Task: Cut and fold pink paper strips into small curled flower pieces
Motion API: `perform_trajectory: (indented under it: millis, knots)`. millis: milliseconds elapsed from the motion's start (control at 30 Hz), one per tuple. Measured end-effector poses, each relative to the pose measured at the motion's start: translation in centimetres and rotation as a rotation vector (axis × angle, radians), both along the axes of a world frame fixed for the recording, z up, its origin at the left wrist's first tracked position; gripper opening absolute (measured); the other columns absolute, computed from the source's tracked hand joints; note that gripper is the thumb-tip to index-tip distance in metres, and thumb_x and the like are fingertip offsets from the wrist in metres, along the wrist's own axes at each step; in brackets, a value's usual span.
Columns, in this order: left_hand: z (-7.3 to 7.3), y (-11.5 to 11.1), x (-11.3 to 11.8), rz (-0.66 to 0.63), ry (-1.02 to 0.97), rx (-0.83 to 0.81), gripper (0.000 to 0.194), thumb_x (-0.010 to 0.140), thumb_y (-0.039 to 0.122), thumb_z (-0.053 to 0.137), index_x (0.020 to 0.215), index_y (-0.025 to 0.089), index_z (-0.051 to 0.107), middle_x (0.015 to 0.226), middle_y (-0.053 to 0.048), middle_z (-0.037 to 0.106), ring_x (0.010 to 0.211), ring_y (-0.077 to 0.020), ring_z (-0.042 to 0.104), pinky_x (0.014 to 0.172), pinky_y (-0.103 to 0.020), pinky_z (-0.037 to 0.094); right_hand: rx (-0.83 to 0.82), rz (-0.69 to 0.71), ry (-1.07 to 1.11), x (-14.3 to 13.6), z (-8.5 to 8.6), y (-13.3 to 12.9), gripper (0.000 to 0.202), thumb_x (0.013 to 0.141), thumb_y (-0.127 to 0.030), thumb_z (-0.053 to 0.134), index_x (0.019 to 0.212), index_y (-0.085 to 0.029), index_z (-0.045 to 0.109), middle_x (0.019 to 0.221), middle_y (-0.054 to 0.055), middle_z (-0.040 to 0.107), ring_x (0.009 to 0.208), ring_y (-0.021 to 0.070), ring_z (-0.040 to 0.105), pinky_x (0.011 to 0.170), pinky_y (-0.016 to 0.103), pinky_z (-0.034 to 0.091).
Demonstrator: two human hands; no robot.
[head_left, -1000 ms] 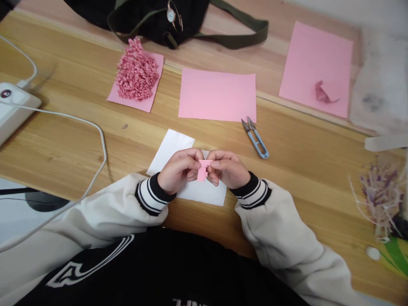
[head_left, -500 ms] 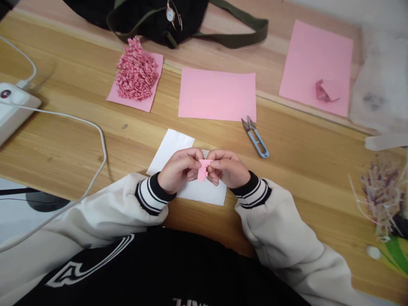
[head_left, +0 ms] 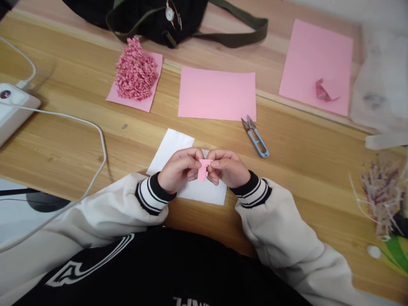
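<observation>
A small pink paper piece (head_left: 202, 171) with a notched right edge is pinched between both hands above the white papers (head_left: 172, 146). My left hand (head_left: 178, 169) grips its left side, fingers closed. On its upper right side, my right hand (head_left: 228, 167) holds it between thumb and fingers. Blue thread snips (head_left: 257, 139) lie on the table to the right of my hands, blades apart, tips at the corner of a pink sheet (head_left: 217, 94).
Pink flower stamens (head_left: 136, 72) are heaped on pink paper at the upper left. A black bag (head_left: 140, 17) bears a watch (head_left: 170, 14). A white power strip (head_left: 15, 106) with cables is left. Another pink sheet (head_left: 314, 55) and dried stems (head_left: 382, 191) are right.
</observation>
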State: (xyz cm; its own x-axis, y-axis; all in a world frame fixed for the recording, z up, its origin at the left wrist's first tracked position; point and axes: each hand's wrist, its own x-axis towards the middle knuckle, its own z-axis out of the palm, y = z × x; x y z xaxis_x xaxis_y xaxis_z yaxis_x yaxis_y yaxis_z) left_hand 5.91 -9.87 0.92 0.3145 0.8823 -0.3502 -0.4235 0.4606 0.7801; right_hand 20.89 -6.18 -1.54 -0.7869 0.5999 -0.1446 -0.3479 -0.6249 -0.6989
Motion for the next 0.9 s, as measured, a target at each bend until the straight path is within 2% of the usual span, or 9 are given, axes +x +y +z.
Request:
perform_trajectory:
  millis: [367, 767, 900]
  knots:
    - [0.07, 0.13, 0.10, 0.025, 0.000, -0.019, 0.008, 0.058, 0.017, 0.054, 0.055, 0.014, 0.048, 0.036, 0.005, 0.039, 0.034, -0.0053, 0.030, 0.041, -0.021, 0.020, 0.020, 0.010, 0.002, 0.04, -0.05, 0.02, 0.013, 0.074, -0.022, 0.061, 0.068, -0.012, 0.055, 0.047, -0.003, 0.056, 0.038, 0.0067, 0.048, 0.040, 0.018, 0.039]
    - [0.15, 0.09, 0.08, 0.021, -0.001, 0.006, 0.007, 0.060, 0.017, 0.053, 0.055, 0.014, 0.048, 0.038, 0.005, 0.038, 0.036, -0.0047, 0.029, 0.039, -0.019, 0.020, 0.016, 0.003, -0.052, -0.08, 0.31, 0.01, 0.017, 0.070, -0.028, 0.063, 0.066, -0.014, 0.055, 0.045, -0.004, 0.056, 0.037, 0.0065, 0.047, 0.039, 0.019, 0.038]
    - [0.09, 0.06, 0.05, 0.013, 0.003, 0.003, 0.008, 0.061, 0.018, 0.053, 0.057, 0.014, 0.048, 0.039, 0.005, 0.037, 0.036, -0.0048, 0.029, 0.040, -0.020, 0.021, 0.001, -0.009, -0.016, -0.09, 0.38, 0.04, 0.019, 0.072, -0.029, 0.063, 0.066, -0.012, 0.056, 0.047, -0.003, 0.057, 0.037, 0.0066, 0.048, 0.038, 0.018, 0.039]
